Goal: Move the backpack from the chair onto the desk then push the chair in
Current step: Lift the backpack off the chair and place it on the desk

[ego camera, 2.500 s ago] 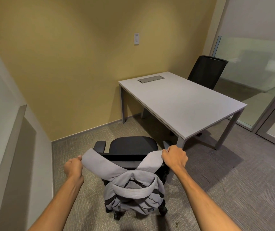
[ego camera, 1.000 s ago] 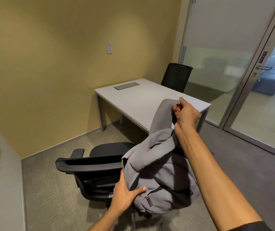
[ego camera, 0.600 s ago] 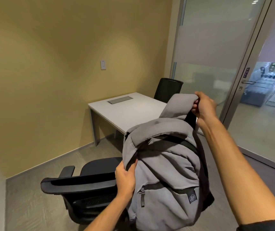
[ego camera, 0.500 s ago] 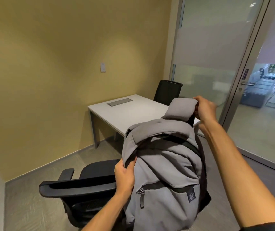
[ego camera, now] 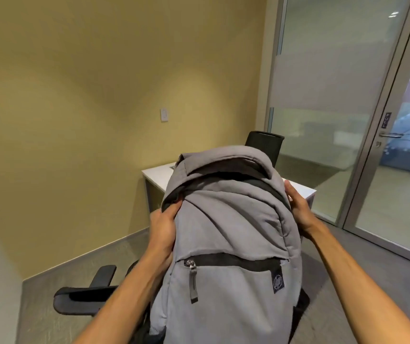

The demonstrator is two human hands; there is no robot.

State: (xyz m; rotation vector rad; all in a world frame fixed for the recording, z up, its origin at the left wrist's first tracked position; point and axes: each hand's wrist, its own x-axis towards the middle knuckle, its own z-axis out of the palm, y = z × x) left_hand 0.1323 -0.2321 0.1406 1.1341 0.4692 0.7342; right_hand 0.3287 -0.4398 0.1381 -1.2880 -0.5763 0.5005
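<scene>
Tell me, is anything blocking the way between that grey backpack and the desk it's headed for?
Nothing visible does. The grey backpack, held by the left hand and right hand, hides most of the white desk; its visible corners look bare. The near chair sits lower left, aside.

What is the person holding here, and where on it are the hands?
The grey backpack, held up between both hands: the left hand grips its upper left side, the right hand presses its upper right side.
</scene>
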